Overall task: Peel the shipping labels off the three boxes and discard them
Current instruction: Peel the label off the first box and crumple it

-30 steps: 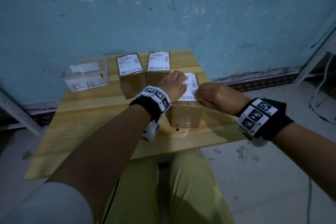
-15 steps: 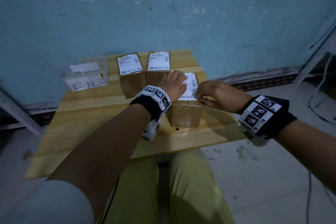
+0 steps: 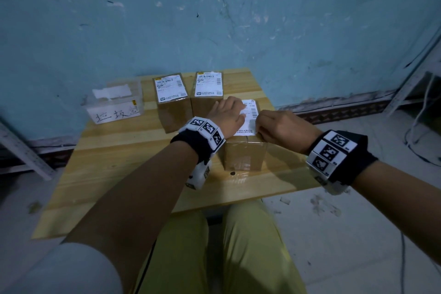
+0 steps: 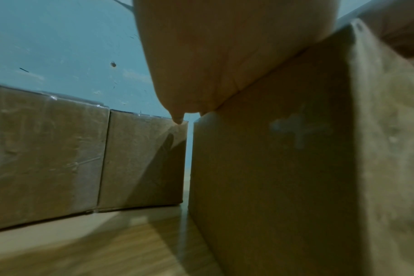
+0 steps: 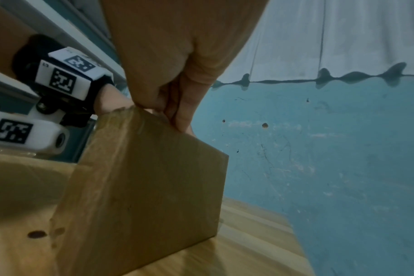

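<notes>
All three boxes on the worktop [image 3: 114, 150] still carry labels; the left hand [image 3: 228, 116] presses flat on the near box [image 3: 243, 153] while the right hand [image 3: 278, 126] pinches its label [image 3: 250, 114] corner.

Scuffed blue wall [image 3: 262, 19]; wooden table [image 3: 114, 174]; dusty grey floor [image 3: 358, 234]; dim light.

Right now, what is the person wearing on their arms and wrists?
Both forearms are bare. Each wrist carries a black band topped with white blocks printed with black square codes, and a white camera unit hangs beneath. A pale short sleeve covers the left upper arm. No gloves or rings show.
</notes>
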